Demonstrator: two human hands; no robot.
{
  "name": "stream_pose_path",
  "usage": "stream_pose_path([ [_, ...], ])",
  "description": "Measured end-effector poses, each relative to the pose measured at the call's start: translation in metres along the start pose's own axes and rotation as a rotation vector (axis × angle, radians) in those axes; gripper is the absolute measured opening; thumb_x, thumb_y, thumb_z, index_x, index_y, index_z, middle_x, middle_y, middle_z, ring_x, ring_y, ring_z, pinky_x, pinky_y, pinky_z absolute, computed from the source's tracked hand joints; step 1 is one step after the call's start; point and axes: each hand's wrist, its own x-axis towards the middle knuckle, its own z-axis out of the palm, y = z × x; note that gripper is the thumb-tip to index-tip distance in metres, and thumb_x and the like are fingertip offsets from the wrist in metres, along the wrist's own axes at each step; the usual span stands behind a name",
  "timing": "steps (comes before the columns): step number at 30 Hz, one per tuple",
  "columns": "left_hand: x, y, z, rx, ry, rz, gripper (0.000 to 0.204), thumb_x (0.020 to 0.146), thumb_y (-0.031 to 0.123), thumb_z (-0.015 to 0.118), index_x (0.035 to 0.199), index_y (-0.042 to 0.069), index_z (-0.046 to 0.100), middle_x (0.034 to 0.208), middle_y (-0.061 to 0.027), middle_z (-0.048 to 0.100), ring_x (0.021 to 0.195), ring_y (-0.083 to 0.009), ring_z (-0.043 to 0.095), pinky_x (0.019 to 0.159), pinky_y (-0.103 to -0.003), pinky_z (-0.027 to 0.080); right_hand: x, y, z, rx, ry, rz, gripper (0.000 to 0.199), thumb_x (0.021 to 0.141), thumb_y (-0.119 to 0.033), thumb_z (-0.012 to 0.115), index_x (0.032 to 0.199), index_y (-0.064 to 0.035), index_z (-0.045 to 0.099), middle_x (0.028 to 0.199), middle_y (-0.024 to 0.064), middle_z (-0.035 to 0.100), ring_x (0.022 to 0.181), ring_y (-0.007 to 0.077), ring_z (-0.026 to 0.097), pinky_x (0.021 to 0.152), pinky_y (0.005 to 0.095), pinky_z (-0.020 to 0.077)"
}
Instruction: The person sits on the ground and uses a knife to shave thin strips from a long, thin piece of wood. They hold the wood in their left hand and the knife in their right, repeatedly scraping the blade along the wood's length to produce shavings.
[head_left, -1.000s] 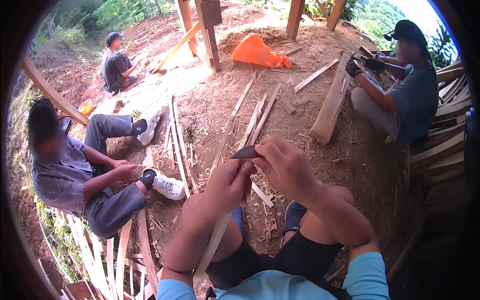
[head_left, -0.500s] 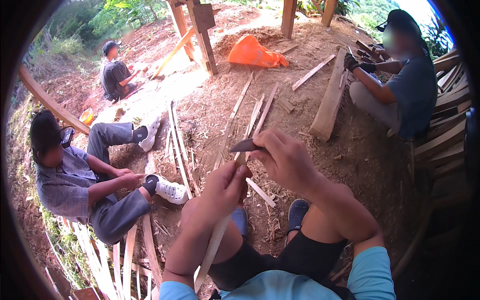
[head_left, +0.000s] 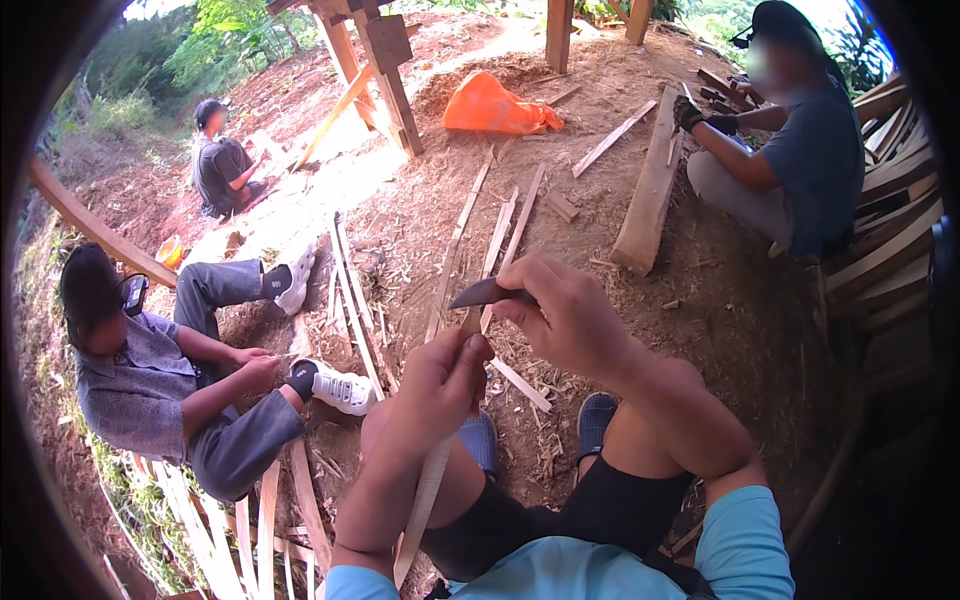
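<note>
My left hand is closed round a long pale wooden strip, near its upper end. Below the fist the strip slopes down along my left forearm toward my lap. Its tip pokes out just above my left thumb. My right hand grips a knife, its handle hidden in the fingers. The dark, pointed knife blade points left, just above the strip's tip; whether it touches the wood I cannot tell.
Wooden strips and shavings lie on the dirt ahead. A thick plank and an orange sack are farther off. Seated people are at left, far left and right. More strips are stacked at right.
The view has shifted slightly. My hands keep their grips on the strip and knife, with the blade still near the strip's tip. The person at left has moved their hands slightly.
</note>
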Motion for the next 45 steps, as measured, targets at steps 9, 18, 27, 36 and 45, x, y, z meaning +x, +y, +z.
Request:
stream_pose_path([
  [9,0.006,-0.030,-0.011,0.246,-0.001,0.303,0.027,0.096,0.024,0.048,0.085,0.001,0.055,0.058,-0.0059,0.051,0.052,-0.0122,0.052,0.049,-0.030,0.043,0.006,-0.007,0.007,-0.027,-0.005,0.044,0.019,0.083,-0.012,0.066,0.093,-0.0024,0.053,0.081,0.0121,0.057,0.070,0.0276,0.057,0.063,0.0358,0.0447],
  [18,0.000,-0.039,-0.018,0.154,0.085,0.275,0.027,0.094,0.025,0.050,0.083,0.001,0.055,0.060,-0.0107,0.051,0.054,-0.0177,0.048,0.053,-0.036,0.041,0.001,-0.006,0.020,-0.041,-0.076,0.096,0.017,0.083,-0.011,0.062,0.095,-0.0030,0.052,0.084,0.0119,0.055,0.073,0.0222,0.052,0.065,0.0335,0.0406],
  [27,0.011,-0.046,-0.014,0.163,-0.010,0.281,0.024,0.097,0.024,0.045,0.093,0.001,0.050,0.069,-0.0114,0.052,0.062,-0.0171,0.051,0.057,-0.035,0.043,0.001,-0.003,0.020,0.006,0.023,0.141,0.021,0.088,-0.021,0.060,0.092,-0.0025,0.051,0.081,0.0100,0.055,0.070,0.0206,0.052,0.062,0.0331,0.0408],
  [36,0.008,-0.042,-0.008,0.182,-0.064,0.142,0.024,0.096,0.026,0.046,0.102,0.002,0.048,0.076,-0.0171,0.055,0.067,-0.0260,0.054,0.063,-0.039,0.044,-0.012,0.003,0.020,-0.090,-0.089,0.025,0.016,0.090,-0.015,0.056,0.096,-0.0023,0.050,0.085,0.0134,0.053,0.075,0.0275,0.053,0.066,0.0371,0.0418],
  [45,0.001,-0.019,-0.015,0.087,-0.057,0.172,0.027,0.096,0.029,0.049,0.095,0.002,0.047,0.073,-0.0100,0.052,0.068,-0.0176,0.051,0.062,-0.035,0.043,-0.007,-0.021,0.026,-0.295,-0.097,-0.132,0.011,0.089,-0.009,0.053,0.095,-0.0016,0.048,0.086,0.0191,0.053,0.078,0.0405,0.056,0.066,0.0476,0.0424],
])
